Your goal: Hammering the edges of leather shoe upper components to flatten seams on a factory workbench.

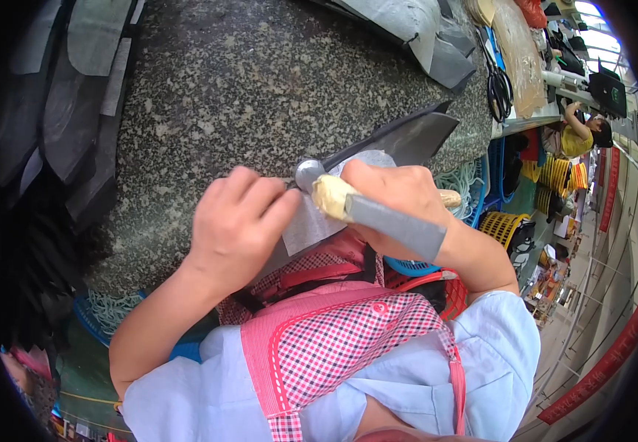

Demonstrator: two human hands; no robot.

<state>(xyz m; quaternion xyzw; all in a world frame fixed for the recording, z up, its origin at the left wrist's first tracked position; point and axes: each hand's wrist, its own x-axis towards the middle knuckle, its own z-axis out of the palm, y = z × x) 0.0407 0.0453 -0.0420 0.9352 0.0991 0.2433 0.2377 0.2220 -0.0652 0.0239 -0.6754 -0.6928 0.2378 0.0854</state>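
My right hand (400, 195) is wrapped round the wooden handle of a hammer (400, 225). Its round metal face (309, 174) rests at or just above the edge of a dark, flat panel (425, 138), possibly leather; contact is hard to tell. Yellowish wrapping covers the hammer where handle and head meet. Close to the hammer face, my left hand (234, 221) has its fingers bent together over the panel's edge, thumb side hidden. A pale grey lining patch (311, 225) shows on the panel between my hands. The panel lies slantwise on the near part of a speckled stone slab (208, 96).
Similar dark panels (76, 110) are stacked at the left, others (436, 44) at the far right. Black-handled scissors (500, 92) lie by the slab's right edge. Baskets with pale cord (462, 184) stand below it. Farther right sits a person in yellow (576, 140).
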